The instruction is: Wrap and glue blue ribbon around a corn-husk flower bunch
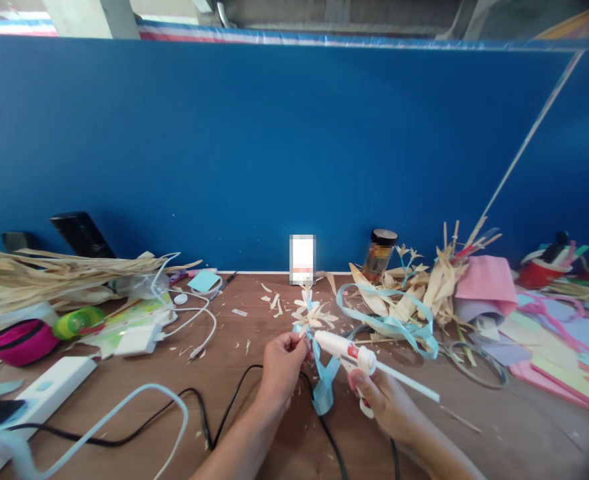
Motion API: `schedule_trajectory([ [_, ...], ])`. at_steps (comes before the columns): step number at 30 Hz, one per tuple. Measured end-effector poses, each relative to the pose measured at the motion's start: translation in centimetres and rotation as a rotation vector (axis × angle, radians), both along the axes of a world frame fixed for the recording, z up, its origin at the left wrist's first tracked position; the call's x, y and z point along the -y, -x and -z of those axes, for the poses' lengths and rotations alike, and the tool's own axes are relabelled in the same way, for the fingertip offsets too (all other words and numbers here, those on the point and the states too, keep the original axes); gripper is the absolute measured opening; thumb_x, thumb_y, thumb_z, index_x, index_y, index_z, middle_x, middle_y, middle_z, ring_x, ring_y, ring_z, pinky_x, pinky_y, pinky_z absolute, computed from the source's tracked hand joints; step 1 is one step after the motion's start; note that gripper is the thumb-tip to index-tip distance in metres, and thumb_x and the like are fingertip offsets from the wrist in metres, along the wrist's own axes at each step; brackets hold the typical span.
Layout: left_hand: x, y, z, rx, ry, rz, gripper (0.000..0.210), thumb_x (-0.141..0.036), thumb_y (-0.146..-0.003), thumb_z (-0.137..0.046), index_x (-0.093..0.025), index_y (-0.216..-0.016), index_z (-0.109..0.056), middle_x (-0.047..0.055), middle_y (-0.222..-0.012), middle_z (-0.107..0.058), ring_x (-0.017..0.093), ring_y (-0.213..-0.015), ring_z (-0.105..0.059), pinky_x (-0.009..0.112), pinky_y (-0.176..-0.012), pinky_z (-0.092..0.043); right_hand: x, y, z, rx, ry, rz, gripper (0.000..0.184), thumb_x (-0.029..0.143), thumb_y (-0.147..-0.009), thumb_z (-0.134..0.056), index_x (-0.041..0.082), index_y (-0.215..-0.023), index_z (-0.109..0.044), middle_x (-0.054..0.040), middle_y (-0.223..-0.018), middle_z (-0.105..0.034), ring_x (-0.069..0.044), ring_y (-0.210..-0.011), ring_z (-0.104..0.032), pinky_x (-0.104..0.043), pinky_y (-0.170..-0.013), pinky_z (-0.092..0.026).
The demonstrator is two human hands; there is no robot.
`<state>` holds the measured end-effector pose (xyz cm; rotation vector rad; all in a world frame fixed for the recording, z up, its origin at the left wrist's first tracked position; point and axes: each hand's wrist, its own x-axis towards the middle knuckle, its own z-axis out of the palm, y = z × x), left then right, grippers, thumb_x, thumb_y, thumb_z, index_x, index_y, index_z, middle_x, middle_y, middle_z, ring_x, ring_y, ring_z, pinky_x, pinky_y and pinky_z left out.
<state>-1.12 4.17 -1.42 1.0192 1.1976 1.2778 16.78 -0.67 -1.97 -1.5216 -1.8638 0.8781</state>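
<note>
Pinched in the fingers of my left hand (283, 368) is a flower stem wrapped in light blue, with pale dried-husk petals on the husk flower (317, 316) above the fingertips. A light blue ribbon (324, 393) hangs in a loop from the stem. My right hand (382, 400) is wrapped around the handle of a white hot glue gun (342, 348), whose nozzle points left, close to the stem by my left fingertips. From the gun's back sticks out a long glue stick (409, 381).
Dried husks (434, 287) and a dark-lidded jar (378, 257) stand at the back right, beside coloured paper (487, 287). To the left lie a white power strip (34, 400), a magenta pouch (22, 341) and more husk strips (64, 267). A black cord (199, 400) crosses the table; a blue partition (254, 147) rises behind.
</note>
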Motion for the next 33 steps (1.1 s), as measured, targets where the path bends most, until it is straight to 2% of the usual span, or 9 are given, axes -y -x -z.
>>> schedule_trajectory([
  [13, 0.2, -0.1, -0.3, 0.012, 0.015, -0.013, 0.022, -0.034, -0.063, -0.063, -0.012, -0.059, -0.059, 0.0, -0.048, -0.056, 0.009, -0.044, -0.048, 0.018, -0.043, -0.034, -0.1, 0.2, 0.3, -0.067, 0.008, -0.001, 0.042, 0.051, -0.084, -0.03, 0.017, -0.066, -0.047, -0.0004, -0.063, -0.047, -0.013, -0.059, -0.043, -0.024, -0.054, -0.035],
  [20, 0.0, 0.0, 0.1, 0.019, 0.002, -0.007, 0.021, -0.033, -0.063, -0.062, -0.012, -0.061, -0.06, 0.0, -0.049, -0.056, 0.009, -0.045, -0.049, 0.018, -0.043, -0.034, -0.2, 0.3, 0.4, -0.165, 0.055, -0.004, 0.044, 0.054, -0.082, -0.03, 0.017, -0.066, -0.047, 0.0003, -0.06, -0.045, -0.012, -0.055, -0.041, -0.022, -0.05, -0.033],
  [24, -0.1, 0.1, 0.4, 0.001, 0.008, -0.033, 0.02, -0.032, -0.063, -0.062, -0.012, -0.064, -0.062, 0.0, -0.05, -0.057, 0.009, -0.046, -0.05, 0.018, -0.044, -0.035, -0.2, 0.4, -0.9, -0.286, 0.078, -0.033, 0.047, 0.054, -0.083, -0.028, 0.016, -0.067, -0.05, 0.0001, -0.062, -0.046, -0.011, -0.054, -0.041, -0.021, -0.049, -0.034],
  [28, -0.2, 0.2, 0.6, 0.002, 0.022, -0.047, 0.023, -0.033, -0.061, -0.064, -0.011, -0.068, -0.064, 0.001, -0.051, -0.059, 0.011, -0.048, -0.052, 0.019, -0.045, -0.036, -0.2, -0.3, -2.4, -0.439, 0.062, -0.044, 0.049, 0.054, -0.083, -0.027, 0.015, -0.082, -0.057, -0.0058, -0.075, -0.056, -0.015, -0.065, -0.05, -0.025, -0.054, -0.04],
  [33, -0.1, 0.3, 0.2, 0.109, 0.001, -0.032, 0.023, -0.031, -0.059, -0.067, -0.011, -0.07, -0.064, 0.001, -0.055, -0.059, 0.009, -0.049, -0.051, 0.018, -0.043, -0.034, 1.4, -2.9, -5.3, -0.606, -0.005, 0.083, 0.038, 0.046, -0.082, -0.039, 0.017, -0.102, -0.055, -0.0096, -0.094, -0.059, -0.019, -0.079, -0.055, -0.03, -0.064, -0.044],
])
